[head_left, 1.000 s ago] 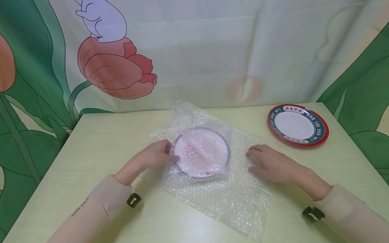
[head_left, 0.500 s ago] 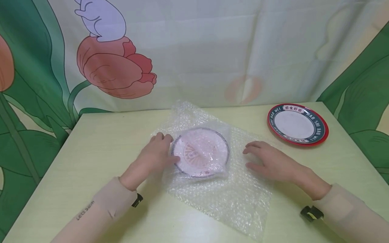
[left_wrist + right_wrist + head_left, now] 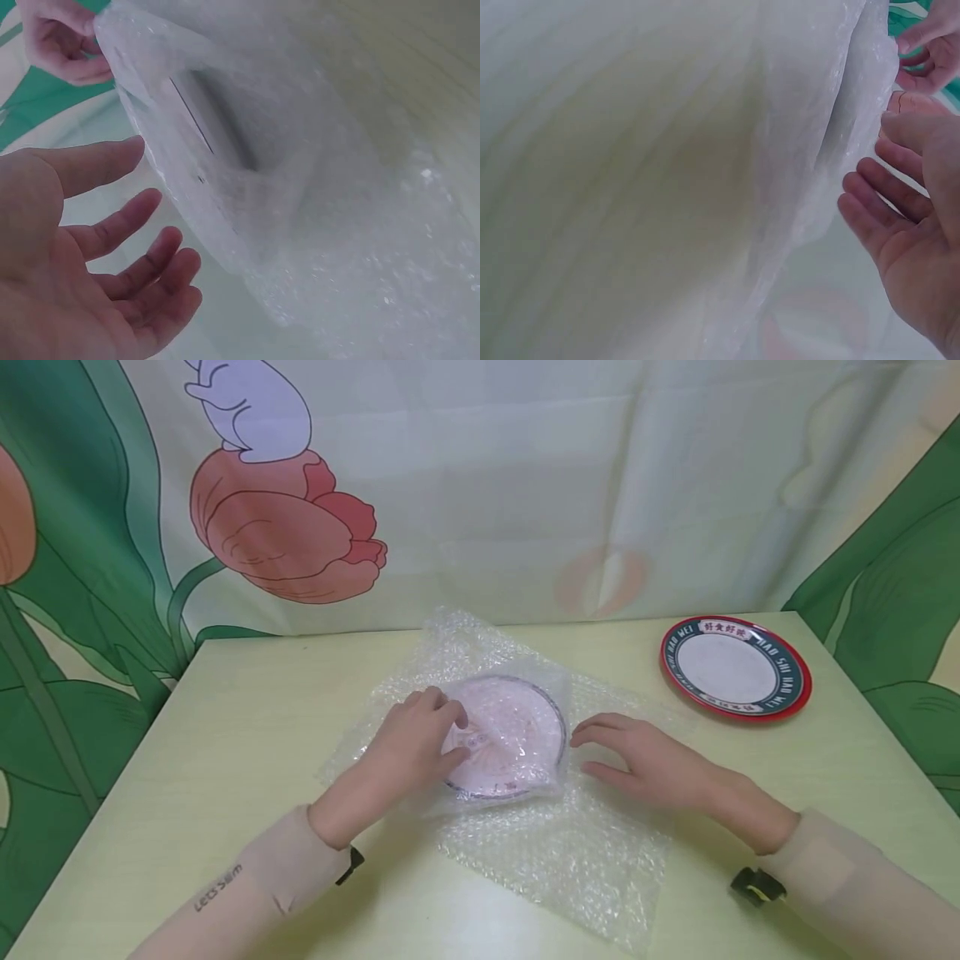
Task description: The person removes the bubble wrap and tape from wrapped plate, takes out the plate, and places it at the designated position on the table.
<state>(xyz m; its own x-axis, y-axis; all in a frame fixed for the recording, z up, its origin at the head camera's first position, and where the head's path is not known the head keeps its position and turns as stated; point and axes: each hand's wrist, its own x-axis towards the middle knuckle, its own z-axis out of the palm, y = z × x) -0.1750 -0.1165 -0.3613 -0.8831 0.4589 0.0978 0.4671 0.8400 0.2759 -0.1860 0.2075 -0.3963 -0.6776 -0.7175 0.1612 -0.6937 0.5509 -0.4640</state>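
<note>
A round white plate (image 3: 517,727) with a dark rim line and a faint reddish pattern lies under clear wrapping on the table. Beneath it spreads a sheet of bubble wrap (image 3: 555,877), set cornerwise. My left hand (image 3: 412,739) is over the plate's left side, covering part of its rim. Its fingers are loosely bent, and the left wrist view shows nothing between the fingers (image 3: 139,259). To the right of the plate, my right hand (image 3: 652,760) hovers by the wrapping's edge with thumb and fingers apart. Whether its fingertips touch the wrap I cannot tell.
A second plate (image 3: 727,664), with a red edge and dark green lettered band, stands at the table's back right. Behind the pale table (image 3: 247,710) hangs a printed cloth (image 3: 480,485) with flowers and leaves.
My left hand has moved right, from the plate's left edge to over it. More bubble wrap shows to the plate's left. My right hand has come slightly closer to the plate.
</note>
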